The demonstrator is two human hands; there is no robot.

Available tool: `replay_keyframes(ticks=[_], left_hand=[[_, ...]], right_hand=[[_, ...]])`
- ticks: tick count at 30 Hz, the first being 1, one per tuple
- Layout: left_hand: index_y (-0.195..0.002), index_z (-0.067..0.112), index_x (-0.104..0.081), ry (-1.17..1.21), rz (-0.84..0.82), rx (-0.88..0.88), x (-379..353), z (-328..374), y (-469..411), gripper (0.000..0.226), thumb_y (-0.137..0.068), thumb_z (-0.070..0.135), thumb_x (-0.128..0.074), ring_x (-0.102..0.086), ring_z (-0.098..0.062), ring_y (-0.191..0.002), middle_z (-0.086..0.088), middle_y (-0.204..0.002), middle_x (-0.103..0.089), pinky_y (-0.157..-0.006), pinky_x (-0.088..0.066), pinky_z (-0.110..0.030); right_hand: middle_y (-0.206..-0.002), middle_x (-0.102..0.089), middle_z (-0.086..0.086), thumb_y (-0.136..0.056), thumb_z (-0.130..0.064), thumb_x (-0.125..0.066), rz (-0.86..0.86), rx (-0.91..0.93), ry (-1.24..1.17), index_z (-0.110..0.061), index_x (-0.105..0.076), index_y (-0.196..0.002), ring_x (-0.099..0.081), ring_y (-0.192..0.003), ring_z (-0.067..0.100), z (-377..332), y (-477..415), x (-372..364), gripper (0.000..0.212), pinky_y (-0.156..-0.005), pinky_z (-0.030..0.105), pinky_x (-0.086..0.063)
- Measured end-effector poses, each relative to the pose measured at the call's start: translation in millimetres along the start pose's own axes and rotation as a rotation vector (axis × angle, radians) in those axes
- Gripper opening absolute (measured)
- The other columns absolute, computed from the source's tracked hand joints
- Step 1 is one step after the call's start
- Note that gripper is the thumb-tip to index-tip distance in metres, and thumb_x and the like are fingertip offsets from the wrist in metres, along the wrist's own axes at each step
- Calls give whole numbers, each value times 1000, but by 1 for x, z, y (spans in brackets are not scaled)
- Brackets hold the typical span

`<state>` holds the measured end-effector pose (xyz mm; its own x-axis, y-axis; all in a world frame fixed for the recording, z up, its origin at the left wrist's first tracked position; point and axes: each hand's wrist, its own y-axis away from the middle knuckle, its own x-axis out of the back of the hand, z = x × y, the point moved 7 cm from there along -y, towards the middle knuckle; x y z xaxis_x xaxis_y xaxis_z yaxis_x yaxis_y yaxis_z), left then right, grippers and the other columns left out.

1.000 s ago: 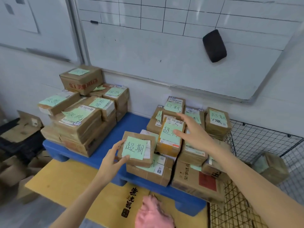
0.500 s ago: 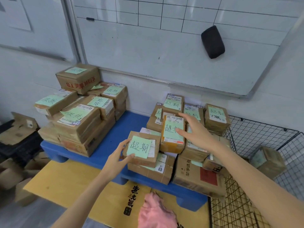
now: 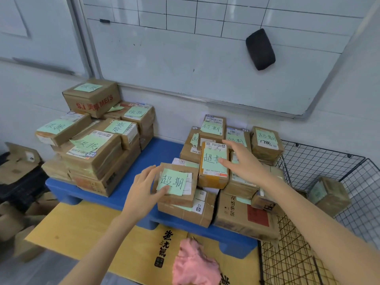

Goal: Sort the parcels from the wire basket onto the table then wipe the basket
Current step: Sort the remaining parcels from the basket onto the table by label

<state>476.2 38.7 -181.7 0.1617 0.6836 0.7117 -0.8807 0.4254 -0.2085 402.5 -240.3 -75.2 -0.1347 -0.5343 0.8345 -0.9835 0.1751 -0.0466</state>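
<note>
On the low blue plastic desk (image 3: 164, 153), brown cardboard parcels (image 3: 181, 199) with green notes sit piled; another parcel (image 3: 329, 195) lies in the black wire basket (image 3: 318, 165) right of the desk.

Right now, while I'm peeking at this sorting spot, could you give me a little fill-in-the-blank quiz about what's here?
The left hand grips a small parcel bearing a ___ note. Inside the wire basket, only ___ remaining parcel shows. The cloth lying in front of the blue table is ___.
Missing words: green; one; pink.
</note>
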Motion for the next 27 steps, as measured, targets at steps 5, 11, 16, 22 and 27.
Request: replay_keyframes(ticks=[5, 11, 16, 22, 27], left_hand=[[-149, 36, -36, -262, 85, -146, 7, 40, -18, 70, -87, 68, -32, -32, -20, -137, 8, -152, -39, -110, -34, -45], [-145, 32, -44, -367, 122, -296, -3, 109, -46, 65, -89, 63, -35, -40, -31, -134, 0, -150, -43, -106, -36, -49], [-144, 31, -47, -395, 119, -394, -28, 181, -60, 65, -89, 64, -33, -43, -33, -132, -4, -146, -48, -105, -37, -49], [-140, 28, -51, -428, 111, -496, -74, 262, -54, 63, -89, 62, -37, -46, -34, -129, -4, -144, -51, -102, -40, -50], [-141, 28, -50, -445, 110, -538, -117, 329, -39, 65, -88, 63, -37, -46, -34, -130, -5, -143, -52, -102, -41, -50]], right_hand=[[-160, -23, -4, -97, -43, -56, 54, 16, 123, -33, -24, -153, -22, -148, 15, 4, 16, 14, 65, -120, 44, -25], [-164, -12, -4, -98, -47, -51, 124, -52, 334, -33, -19, -156, -15, -150, 18, 27, 46, 48, 67, -118, 43, -24], [-164, -14, -3, -97, -54, -48, 198, -132, 389, -35, -21, -155, -16, -150, 21, 67, 80, 89, 67, -118, 45, -23], [-164, -14, 1, -95, -59, -47, 244, -259, 425, -32, -19, -157, -15, -150, 22, 144, 127, 140, 73, -119, 45, -20], [-165, -11, 1, -96, -60, -47, 229, -389, 408, -32, -17, -157, -13, -151, 25, 217, 170, 183, 74, -116, 52, -27]])
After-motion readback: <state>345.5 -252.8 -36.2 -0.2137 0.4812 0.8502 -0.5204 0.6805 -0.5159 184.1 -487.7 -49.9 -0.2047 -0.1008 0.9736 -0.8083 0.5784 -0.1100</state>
